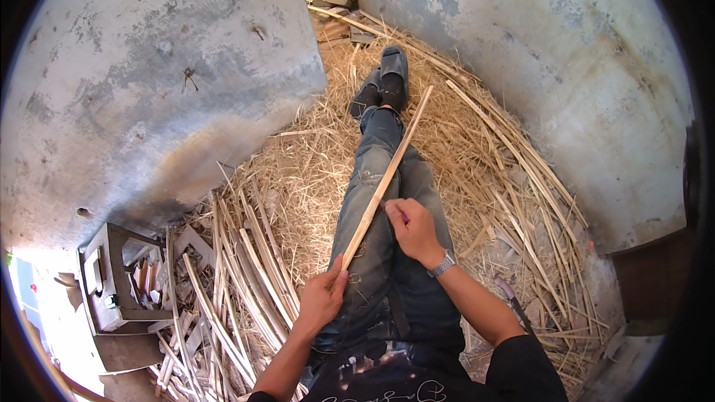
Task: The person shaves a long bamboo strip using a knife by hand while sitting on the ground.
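A long, pale split-bamboo strip (386,177) lies slantwise over my outstretched legs, its far end near my shoes. My left hand (322,299) is closed around the strip's near end. Just right of the strip's middle is my right hand (415,229), its fingers curled around a small tool (404,219). Only a bit of purple shows between the fingers, with a dark tip toward the strip, so I cannot tell its exact kind. A watch with a metal band sits on the right wrist.
Shavings (298,179) cover the floor around my legs. Bundled strips (249,260) lie at the left, beside a grey open-fronted box (119,275). More long strips (521,156) run along the right wall (566,67). A dark curved-handled tool (512,294) lies by my right forearm.
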### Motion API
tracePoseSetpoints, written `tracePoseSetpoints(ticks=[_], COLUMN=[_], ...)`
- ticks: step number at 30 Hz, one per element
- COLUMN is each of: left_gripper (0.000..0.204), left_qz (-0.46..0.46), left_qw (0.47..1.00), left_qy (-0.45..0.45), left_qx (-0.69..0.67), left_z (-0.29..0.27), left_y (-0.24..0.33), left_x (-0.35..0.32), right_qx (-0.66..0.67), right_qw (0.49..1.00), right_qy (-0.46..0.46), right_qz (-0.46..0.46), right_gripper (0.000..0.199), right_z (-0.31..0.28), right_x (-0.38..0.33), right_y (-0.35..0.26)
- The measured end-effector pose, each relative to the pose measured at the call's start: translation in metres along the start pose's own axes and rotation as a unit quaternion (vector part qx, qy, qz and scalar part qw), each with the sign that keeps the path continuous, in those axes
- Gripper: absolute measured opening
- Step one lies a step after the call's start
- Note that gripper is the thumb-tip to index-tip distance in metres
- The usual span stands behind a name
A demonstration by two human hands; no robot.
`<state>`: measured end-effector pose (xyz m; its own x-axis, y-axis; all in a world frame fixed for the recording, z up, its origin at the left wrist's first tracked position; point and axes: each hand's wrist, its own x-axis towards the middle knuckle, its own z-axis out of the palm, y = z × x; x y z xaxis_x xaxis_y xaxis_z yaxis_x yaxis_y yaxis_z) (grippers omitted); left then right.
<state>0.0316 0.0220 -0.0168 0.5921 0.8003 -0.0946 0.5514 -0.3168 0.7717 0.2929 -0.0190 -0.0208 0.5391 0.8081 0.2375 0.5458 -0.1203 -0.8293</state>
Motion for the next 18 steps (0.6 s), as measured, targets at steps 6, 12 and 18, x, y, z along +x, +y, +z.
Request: tracePoseSetpoints(ticks=[6,12,18], left_gripper=[0.041,0.043,0.043], left_qz=[-0.017,-0.132,-0.073], left_qw=[0.999,0.987,0.995], left_qy=[-0.001,-0.09,-0.046], left_qx=[-0.042,-0.01,-0.047], left_z=[-0.011,-0.023,-0.021], left_y=[-0.001,0.01,-0.012], left_x=[-0.022,-0.035,-0.049], right_qx=[-0.172,-0.248,-0.229], right_qw=[0.967,0.963,0.951], right_qy=[-0.169,-0.097,-0.168], right_qz=[-0.086,-0.04,-0.118], right_gripper=[0.025,0.031,0.03], right_z=[-0.01,-0.018,-0.009], right_x=[-0.022,0.018,0.0], right_y=[-0.005,0.034,0.017])
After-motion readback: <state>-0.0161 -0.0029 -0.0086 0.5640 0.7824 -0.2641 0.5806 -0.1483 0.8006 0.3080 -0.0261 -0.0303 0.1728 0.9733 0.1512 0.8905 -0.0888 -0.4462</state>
